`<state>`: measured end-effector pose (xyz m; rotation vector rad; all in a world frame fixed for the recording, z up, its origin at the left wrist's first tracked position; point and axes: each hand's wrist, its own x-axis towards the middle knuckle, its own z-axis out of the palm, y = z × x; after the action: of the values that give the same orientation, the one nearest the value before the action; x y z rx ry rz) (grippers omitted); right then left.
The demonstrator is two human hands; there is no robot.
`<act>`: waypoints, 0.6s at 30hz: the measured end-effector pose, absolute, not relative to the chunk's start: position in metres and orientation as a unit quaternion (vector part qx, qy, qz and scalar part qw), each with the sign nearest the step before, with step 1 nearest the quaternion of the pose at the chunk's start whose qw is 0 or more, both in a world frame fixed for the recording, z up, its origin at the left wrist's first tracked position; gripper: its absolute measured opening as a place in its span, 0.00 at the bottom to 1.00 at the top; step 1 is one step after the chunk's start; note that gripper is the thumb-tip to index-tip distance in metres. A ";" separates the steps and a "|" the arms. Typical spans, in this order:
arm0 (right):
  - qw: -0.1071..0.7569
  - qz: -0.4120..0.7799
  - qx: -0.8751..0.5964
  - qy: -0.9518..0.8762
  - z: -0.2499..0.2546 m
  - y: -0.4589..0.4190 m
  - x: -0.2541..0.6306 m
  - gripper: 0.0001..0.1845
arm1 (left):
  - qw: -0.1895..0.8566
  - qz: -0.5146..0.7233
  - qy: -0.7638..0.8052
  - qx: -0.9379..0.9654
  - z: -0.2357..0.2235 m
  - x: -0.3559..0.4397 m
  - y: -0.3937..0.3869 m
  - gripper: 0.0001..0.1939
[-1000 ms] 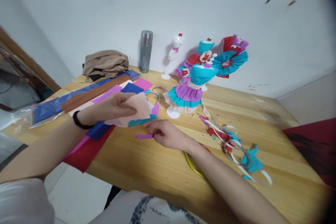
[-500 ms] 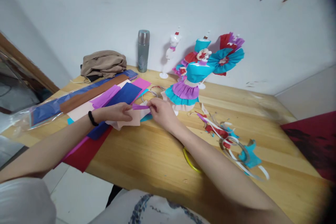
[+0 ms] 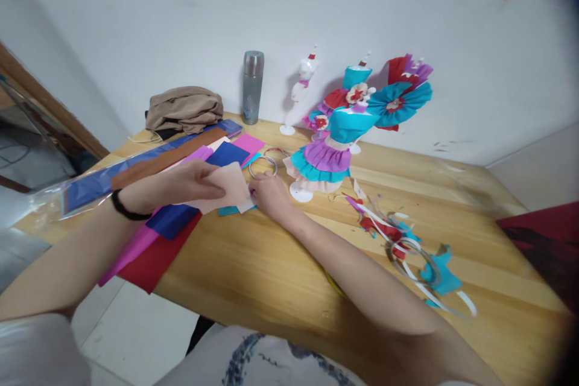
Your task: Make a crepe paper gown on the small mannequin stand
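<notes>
My left hand (image 3: 199,180) is closed on a pale pink sheet of paper (image 3: 228,187), lifted above the stack at the left of the table. Close to its right side is my right hand (image 3: 274,196), fingers curled and pointing away; what they hold, if anything, is hidden. A small whitish piece of paper (image 3: 246,205) shows at its fingertips, over a teal sheet (image 3: 227,211). Under my left hand lie blue paper (image 3: 174,221), magenta paper (image 3: 129,253) and red paper (image 3: 158,262). A ring of tape (image 3: 263,166) lies just behind my right hand.
Small dress forms stand along the wall, one in front wearing a teal and purple ruffled paper dress (image 3: 328,157). A flask (image 3: 253,87) and brown cloth (image 3: 184,110) are at the back left. Paper scraps (image 3: 441,271), white strips and tape lie on the right.
The purple strip that was between both hands is out of sight. My left hand has moved left and now lifts the pale pink sheet. The view has shifted slightly.
</notes>
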<state>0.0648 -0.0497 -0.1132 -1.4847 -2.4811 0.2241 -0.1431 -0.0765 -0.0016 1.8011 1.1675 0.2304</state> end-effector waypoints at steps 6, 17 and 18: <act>0.158 0.123 -0.507 -0.838 -0.108 -0.051 0.080 0.12 | 0.446 0.125 0.487 0.740 -0.059 -0.105 -0.043 0.14; 0.281 0.115 -0.387 -0.871 -0.112 -0.081 0.090 0.30 | 0.351 0.112 0.476 0.798 -0.091 -0.103 -0.017 0.08; 0.257 0.121 -0.375 -0.882 -0.114 -0.083 0.087 0.32 | 0.346 0.121 0.475 0.800 -0.089 -0.101 -0.018 0.09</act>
<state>0.0870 -0.0826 -0.1139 -1.0188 -2.3943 0.3289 -0.1010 -0.0179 -0.0895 2.0773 1.2315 0.3134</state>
